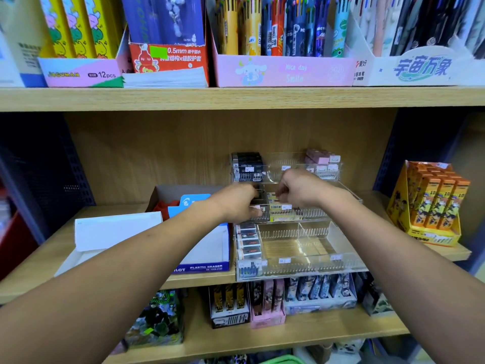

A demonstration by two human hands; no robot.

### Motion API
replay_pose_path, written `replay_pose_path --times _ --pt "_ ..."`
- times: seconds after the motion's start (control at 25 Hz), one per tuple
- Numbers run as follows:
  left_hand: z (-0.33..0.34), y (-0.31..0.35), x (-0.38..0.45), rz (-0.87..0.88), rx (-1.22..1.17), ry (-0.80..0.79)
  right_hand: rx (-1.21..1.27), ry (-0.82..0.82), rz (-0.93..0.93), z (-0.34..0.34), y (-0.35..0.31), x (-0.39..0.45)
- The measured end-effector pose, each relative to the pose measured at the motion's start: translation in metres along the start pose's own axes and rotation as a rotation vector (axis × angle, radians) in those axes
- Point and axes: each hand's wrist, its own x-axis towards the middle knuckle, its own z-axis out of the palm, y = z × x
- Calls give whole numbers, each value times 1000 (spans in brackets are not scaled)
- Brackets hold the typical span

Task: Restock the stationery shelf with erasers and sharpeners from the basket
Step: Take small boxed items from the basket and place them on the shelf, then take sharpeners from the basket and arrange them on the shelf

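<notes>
Head view: acrylic tiered organiser (301, 269) on middle shelf (199, 281). Left hand (240, 203), right hand (296, 187) both curled at middle tier, contents unclear. Erasers (248, 241) front-left: light, firm, pinch by sides. Dividers tight; front bays open

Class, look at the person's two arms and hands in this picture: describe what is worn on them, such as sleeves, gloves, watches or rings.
Both forearms are bare up to the picture's edge: no sleeves show. The left hand and right hand wear no gloves. No watch or bracelet shows at either wrist. Rings cannot be ruled out, since the fingers are mostly hidden.
</notes>
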Motion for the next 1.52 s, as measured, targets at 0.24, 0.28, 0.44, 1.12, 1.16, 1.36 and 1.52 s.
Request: replay_pose_path --times 0.24,0.28,0.44,1.12,1.16,1.36,1.52 --pt "-4 38 -69 -34 -39 358 221 128 -121 -9 -47 -90" --pt "-1 45 -90 -53 -62 356 237 91 -135 -5 -55 -110" --pt "43 60 -167 -40 -136 196 117 -203 -219 41 -74 -164" --pt "454 31 -221 -300 -286 -928 -94 -961 41 479 -6 -243" --pt "463 32 -224 -349 -322 -966 -111 -937 72 487 0 -252" --pt "503 51 -234 -602 -481 -963 -205 -847 179 505 -2 -279" --pt "526 63 -250 -737 -648 -931 -186 -747 144 514 8 -274"
